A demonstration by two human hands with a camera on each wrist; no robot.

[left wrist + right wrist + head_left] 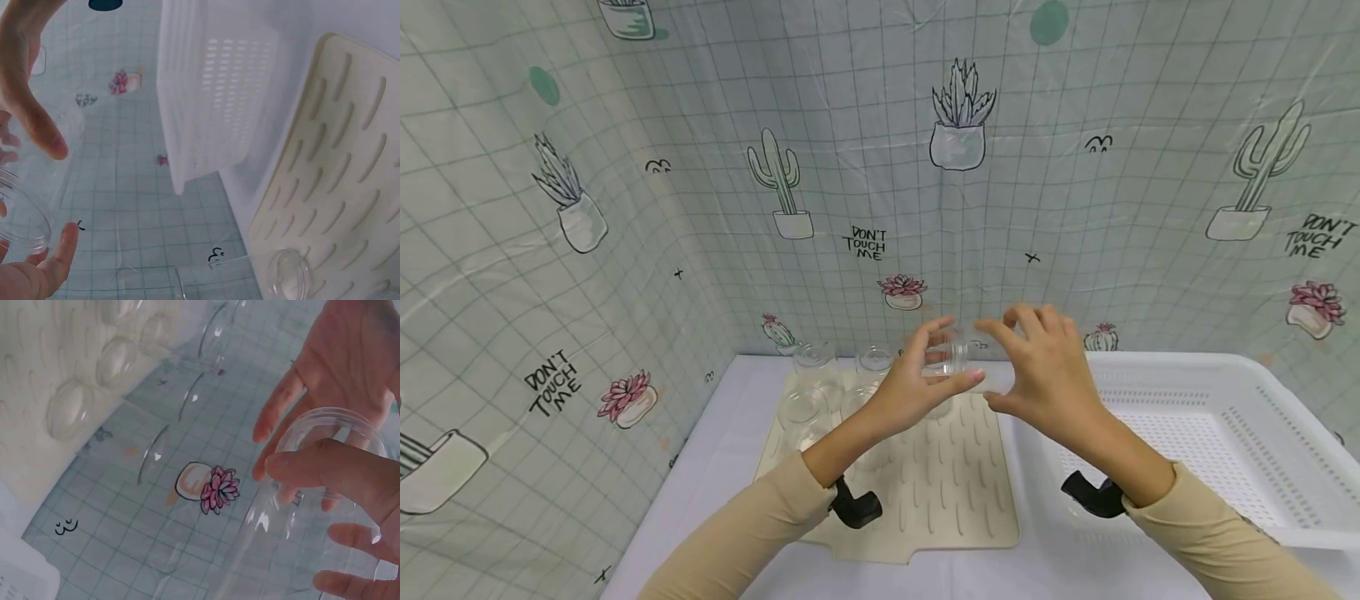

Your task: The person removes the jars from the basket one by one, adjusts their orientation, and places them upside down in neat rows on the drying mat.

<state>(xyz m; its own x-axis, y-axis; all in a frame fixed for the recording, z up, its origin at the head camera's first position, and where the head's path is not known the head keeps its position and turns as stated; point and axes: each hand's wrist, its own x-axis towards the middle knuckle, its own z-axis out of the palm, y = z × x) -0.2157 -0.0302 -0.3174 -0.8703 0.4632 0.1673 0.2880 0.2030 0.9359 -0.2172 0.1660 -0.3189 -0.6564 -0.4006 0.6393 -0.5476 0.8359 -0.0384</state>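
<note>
Both hands are raised over the far part of a cream ridged mat (pixel 951 492), around a clear drinking glass (pixel 955 353) tipped on its side. My left hand (pixel 912 383) holds one end of it, thumb below and fingers above. From the other side my right hand (pixel 1051 375) curves in a wide C. In the right wrist view its thumb (pixel 325 472) lies across the glass wall, with its fingers on the far side. Several clear glasses (pixel 805 408) stand on the mat's left part, partly hidden by my left arm.
A white perforated plastic basket (pixel 1180 360) sits on the table to the right, partly behind my right forearm. The table has a white cover (pixel 700 483). A grid-patterned curtain with plant drawings (pixel 865 183) hangs close behind and to the left.
</note>
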